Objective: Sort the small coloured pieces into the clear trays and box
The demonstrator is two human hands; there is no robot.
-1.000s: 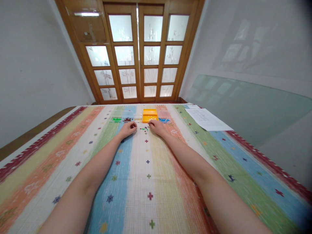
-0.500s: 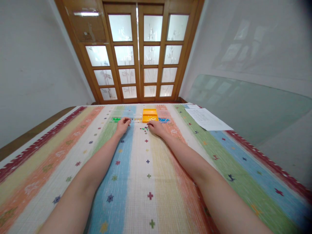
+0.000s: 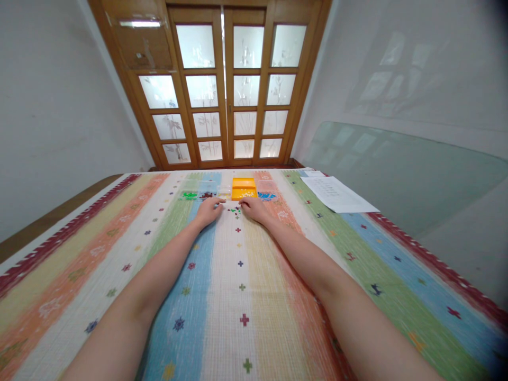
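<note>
Before the yellow box (image 3: 244, 181), the left hand (image 3: 210, 210) and right hand (image 3: 254, 207) sit apart, fingers bent; any grip cannot be told. Loose pieces (image 3: 234, 210) lie between them. Open tabletop (image 3: 228, 275) spreads nearer, its far edge behind the box. Green pieces (image 3: 189, 196) sit left of it, blue pieces (image 3: 266, 196) right; farther right, paper (image 3: 337, 194) bears unreadable print.

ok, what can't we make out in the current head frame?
All in the head view:
Left hand: whether it holds a piece; too small.
Right hand: its underside; hidden by its own back.
Loose green and dark pieces: exact shapes, count; too small.
Printed sheet: wording; too small.
</note>
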